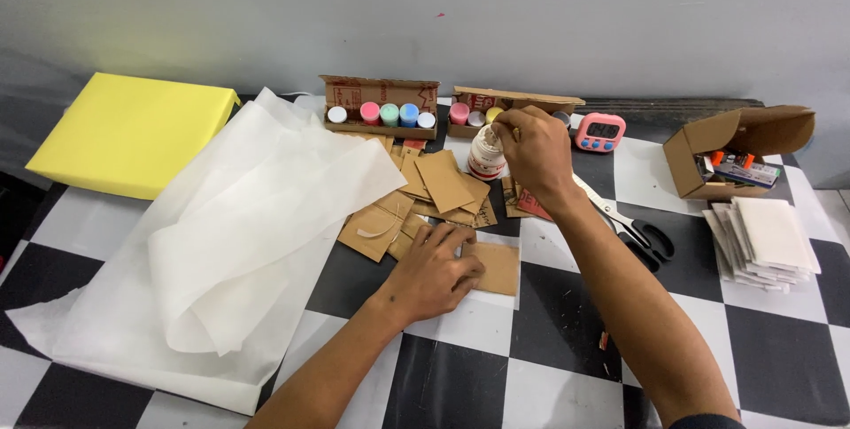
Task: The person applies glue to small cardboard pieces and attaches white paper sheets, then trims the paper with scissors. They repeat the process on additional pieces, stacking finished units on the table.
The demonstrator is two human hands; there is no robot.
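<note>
Pressing my flat, open left hand point(431, 271) on the cardboard piece point(496, 268), my right hand point(534, 153) gripped the glue bottle point(486, 154) cap; steadying it seemed wise.

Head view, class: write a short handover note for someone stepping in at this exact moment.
Left hand: flat, pressing a cardboard piece onto the checkered table.
Right hand: fingers at the top of a small white glue bottle, which stands upright behind the pile of cardboard cutouts.
Done: pieces are cut; scissors lie to the right.
Left: no glue visible on the held piece yet; paint pots sit capped in their box.
</note>
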